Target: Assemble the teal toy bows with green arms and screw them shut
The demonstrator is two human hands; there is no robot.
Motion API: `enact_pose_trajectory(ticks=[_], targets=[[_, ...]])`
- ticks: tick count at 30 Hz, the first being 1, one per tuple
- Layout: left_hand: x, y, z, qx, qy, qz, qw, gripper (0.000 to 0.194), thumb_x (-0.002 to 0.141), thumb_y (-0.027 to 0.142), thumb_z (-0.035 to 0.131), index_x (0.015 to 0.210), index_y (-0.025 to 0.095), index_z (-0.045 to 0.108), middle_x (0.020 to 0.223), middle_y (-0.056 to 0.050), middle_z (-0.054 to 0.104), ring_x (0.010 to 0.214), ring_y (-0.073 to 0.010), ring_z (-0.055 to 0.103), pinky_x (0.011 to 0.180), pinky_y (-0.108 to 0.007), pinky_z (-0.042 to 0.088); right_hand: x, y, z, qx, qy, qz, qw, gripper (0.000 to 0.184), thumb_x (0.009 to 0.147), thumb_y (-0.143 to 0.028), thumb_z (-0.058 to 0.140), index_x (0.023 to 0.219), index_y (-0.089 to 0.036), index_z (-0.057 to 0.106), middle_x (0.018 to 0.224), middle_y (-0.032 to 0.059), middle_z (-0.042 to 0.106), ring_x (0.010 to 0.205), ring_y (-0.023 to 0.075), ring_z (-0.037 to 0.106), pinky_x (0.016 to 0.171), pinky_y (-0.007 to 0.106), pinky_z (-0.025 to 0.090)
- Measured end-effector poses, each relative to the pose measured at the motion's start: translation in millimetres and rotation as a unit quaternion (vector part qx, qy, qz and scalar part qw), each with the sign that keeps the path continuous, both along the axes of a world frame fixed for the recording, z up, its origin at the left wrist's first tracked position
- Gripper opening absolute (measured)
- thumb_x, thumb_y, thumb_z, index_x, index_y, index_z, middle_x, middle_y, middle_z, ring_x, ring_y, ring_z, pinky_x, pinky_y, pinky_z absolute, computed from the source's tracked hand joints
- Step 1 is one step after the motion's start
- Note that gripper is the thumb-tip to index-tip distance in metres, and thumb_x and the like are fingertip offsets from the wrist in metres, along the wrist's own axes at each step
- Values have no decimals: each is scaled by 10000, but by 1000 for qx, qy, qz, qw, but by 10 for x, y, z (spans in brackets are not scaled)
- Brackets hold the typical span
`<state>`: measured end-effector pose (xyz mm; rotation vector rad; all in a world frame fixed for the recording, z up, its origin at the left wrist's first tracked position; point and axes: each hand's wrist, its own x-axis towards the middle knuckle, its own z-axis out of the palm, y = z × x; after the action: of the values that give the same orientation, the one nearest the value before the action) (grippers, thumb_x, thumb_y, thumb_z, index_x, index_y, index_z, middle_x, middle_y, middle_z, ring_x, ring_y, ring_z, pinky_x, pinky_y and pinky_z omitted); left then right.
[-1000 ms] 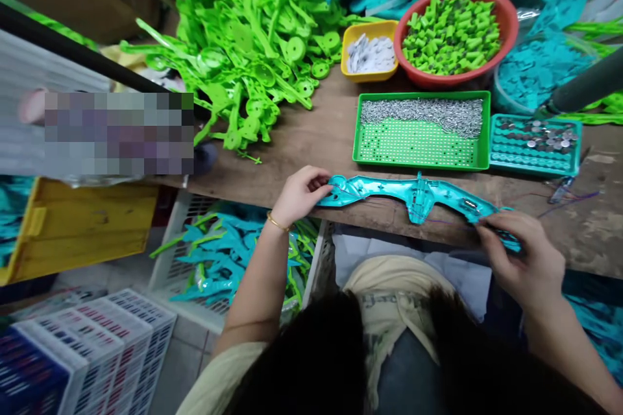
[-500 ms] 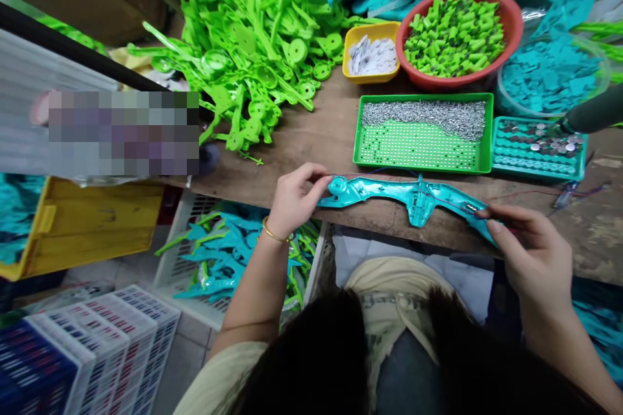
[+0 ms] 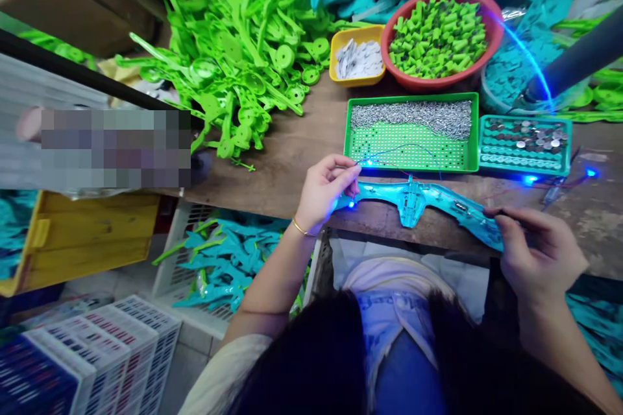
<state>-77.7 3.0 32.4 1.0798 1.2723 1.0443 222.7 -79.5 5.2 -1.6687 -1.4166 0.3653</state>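
Observation:
A turquoise plastic bow-shaped shell [image 3: 411,205] lies along the bench's front edge, its hollow inside facing up. At its left end, my left hand [image 3: 327,189] pinches a thin wire [image 3: 389,167], which loops over to the middle of the shell. Blue lights glow near that hand, one beside its fingertips [image 3: 368,162] and another just below. My right hand [image 3: 544,248] has thumb and forefinger closed at the shell's right end on something small and dark. More wires run right from there to two lit blue LEDs [image 3: 561,177].
Behind the shell stand a green tray [image 3: 348,136] of metal screws and a turquoise tray [image 3: 568,149] of button cells. A yellow bowl [image 3: 357,81], a red basin [image 3: 433,83] and heaps of green parts [image 3: 253,45] lie beyond. A dark pole [image 3: 579,58] slants in from the right.
Blue lights have come on at both ends of the wires. My left hand has moved right and raised the wire off the shell. My right hand stays at the right end.

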Motion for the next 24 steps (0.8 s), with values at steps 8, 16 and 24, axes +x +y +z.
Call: enact_pose_trajectory(ticks=[8,16,24], targets=[[292,48,-82,-37,-44,-51,997,328,754,452,750,835,188,573,533,60,595,458,-78,559,462,-204,463,150,221,-53,153,34,-118,981,136,806,-333,690,790,-203,655,696,73,704,623,268,723,637,427,602],[635,-10,1,-110,-125,-138,976,302,752,405,757,834,161,598,559,47,601,479,-69,552,481,-197,446,215,291,243,155,-256,33,954,589,727,-250,766,1298,-244,620,1355,206,587,1243,428,560,986,611,481],[775,-79,140,-171,-209,-205,941,372,683,425,825,799,125,640,530,34,586,468,-54,498,472,-190,360,-406,429,340,131,-199,302,923,329,887,-179,607,1201,-274,597,917,25,727,821,202,684,1099,544,348]])
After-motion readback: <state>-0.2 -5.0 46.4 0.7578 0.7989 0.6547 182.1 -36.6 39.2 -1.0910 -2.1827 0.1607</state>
